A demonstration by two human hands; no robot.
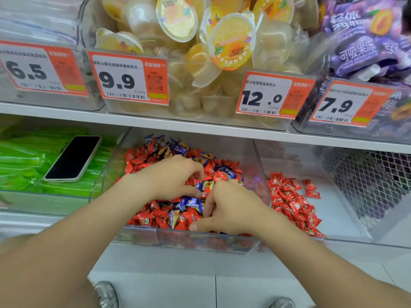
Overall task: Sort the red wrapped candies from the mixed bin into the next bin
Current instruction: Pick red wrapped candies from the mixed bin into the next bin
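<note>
Across the middle of the lower shelf, the mixed bin [138, 237] holds red wrapped candies [142, 216] heaped with blue-wrapped ones [191, 203]. Both hands press into the heap. The left hand [169, 176] arches with thumb and forefinger apart. The right hand [231, 210] curls downward, fingertips buried, so I cannot tell whether either grips a candy. Just right, the next bin [347, 218] has a smaller all-red pile [291, 203]. Far left, a phone [73, 157] lies on green packets [22, 156], which the frame edge cuts off.

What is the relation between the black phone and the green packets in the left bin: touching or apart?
Touching. The head view shows the phone lying directly on top of the green packets.
</note>
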